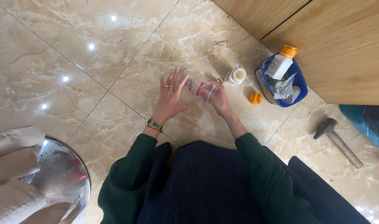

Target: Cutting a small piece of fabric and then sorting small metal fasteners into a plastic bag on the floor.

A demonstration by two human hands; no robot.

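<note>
On the floor before my knees, my right hand grips a clear jar lying sideways; my left hand rests open-fingered against it. Right of it stand an open white bottle, an orange cap, and a blue tub holding another bottle.

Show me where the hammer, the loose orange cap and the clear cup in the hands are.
hammer [336,141], head view, on the wooden handle.
orange cap [255,98], head view, on its top.
clear cup [200,88], head view, on its side wall, between the hands.
</note>
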